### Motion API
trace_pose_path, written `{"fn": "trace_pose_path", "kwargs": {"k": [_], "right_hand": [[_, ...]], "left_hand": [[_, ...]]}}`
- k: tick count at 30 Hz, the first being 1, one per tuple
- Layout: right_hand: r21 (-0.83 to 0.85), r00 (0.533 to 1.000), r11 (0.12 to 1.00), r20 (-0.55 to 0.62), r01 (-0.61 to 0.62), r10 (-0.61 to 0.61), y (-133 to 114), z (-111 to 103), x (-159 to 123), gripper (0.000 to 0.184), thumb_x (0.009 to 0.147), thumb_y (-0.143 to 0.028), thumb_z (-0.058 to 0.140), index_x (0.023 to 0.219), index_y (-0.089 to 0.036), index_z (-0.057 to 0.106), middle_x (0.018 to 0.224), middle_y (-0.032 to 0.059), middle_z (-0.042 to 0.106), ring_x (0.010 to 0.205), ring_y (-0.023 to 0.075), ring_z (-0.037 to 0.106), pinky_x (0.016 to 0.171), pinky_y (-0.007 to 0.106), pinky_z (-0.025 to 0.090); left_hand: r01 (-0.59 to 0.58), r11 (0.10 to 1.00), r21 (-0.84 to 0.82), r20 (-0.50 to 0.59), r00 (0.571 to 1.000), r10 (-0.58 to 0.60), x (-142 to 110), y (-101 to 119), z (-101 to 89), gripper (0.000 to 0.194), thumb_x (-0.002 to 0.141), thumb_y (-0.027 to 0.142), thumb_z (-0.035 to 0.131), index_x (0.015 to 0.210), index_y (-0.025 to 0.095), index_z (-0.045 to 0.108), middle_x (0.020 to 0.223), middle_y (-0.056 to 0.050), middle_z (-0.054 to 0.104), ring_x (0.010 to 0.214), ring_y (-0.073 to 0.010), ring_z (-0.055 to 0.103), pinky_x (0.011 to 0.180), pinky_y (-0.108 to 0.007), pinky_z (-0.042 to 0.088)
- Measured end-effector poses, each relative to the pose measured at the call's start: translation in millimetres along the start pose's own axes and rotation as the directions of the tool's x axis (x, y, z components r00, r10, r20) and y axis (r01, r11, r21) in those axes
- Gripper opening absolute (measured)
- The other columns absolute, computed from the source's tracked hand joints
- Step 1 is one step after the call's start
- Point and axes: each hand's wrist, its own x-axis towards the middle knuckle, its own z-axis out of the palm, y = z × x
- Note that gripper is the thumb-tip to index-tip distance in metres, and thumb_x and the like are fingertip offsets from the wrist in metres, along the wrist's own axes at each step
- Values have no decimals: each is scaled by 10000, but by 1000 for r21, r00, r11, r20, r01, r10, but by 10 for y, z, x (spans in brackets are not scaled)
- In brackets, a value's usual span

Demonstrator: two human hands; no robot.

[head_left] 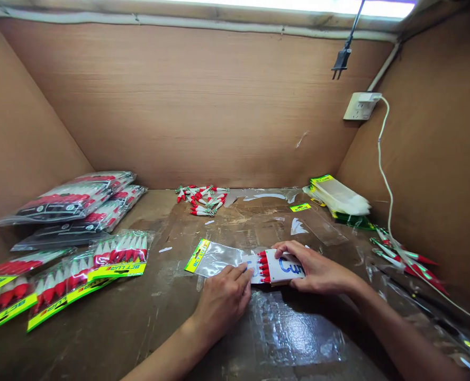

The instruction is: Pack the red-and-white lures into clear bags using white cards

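Note:
My right hand (pixel 314 267) grips a white holder (pixel 280 269) with blue handwriting on it. Several red tips of fishing lures (pixel 264 267) stick out of the holder's left end. A clear plastic bag (pixel 223 260) with a yellow "BCT LURE" header lies flat to the left, its mouth towards the lures. My left hand (pixel 227 290) is closed at the bag's mouth, its fingertips on the edge and on a white marked strip there. The left thumb is mostly hidden. Below the hands, clear tape (pixel 298 333) covers the table.
Packed lure bags (pixel 118 254) lie at the left, near stacked larger bags (pixel 76 198). Loose red-and-white lures (pixel 203 200) sit at the back. Flat packaging bags (pixel 336 196) are stacked back right. More lures (pixel 409 259) lie right, under a white cable (pixel 386 174). A plug (pixel 341 59) hangs above.

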Motion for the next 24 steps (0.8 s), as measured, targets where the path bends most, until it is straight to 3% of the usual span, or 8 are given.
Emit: {"fn": "trace_pose_path", "kwargs": {"k": [8,12,16,22,24], "right_hand": [[-50,989,998,-146,23,-30,-49,315,56,575,674,-167,677,1224,-227,520,1266,85,551,1147,258,528,995,379,429],[-70,984,997,-169,44,-55,-91,476,71,721,716,-193,672,1394,-231,429,1343,109,515,1223,280,493,1056,419,393],[-91,988,995,-144,45,-57,-84,522,75,890,737,-232,681,1524,-252,264,1438,118,450,1287,294,453,1105,455,348],[-87,986,995,-160,39,-53,-66,524,69,930,746,-233,677,1547,-261,205,1468,120,425,1321,289,430,1122,463,336],[-94,983,995,-171,46,-61,-51,529,68,939,747,-223,672,1551,-253,189,1490,118,405,1340,281,414,1136,452,322]], "left_hand": [[28,1000,-6,-43,999,-28,35,10,-57,353,919,213,542,1255,278,630,1256,-52,674,1033,-269,636,825,-400,583],[61,990,-128,-78,994,-71,44,-49,-5,381,924,178,524,1283,261,622,1279,-54,665,1080,-259,641,935,-437,548],[114,953,-279,-136,978,-157,55,-142,64,356,963,192,479,1267,273,645,1260,-37,682,1139,-234,648,1040,-453,486],[109,923,-369,-147,974,-174,90,-116,32,359,953,191,494,1254,296,661,1250,-18,686,1163,-230,642,1049,-435,482],[164,885,-436,-136,960,-245,108,-125,15,325,957,210,491,1199,269,700,1224,-25,700,1144,-228,655,1031,-408,501]]}}
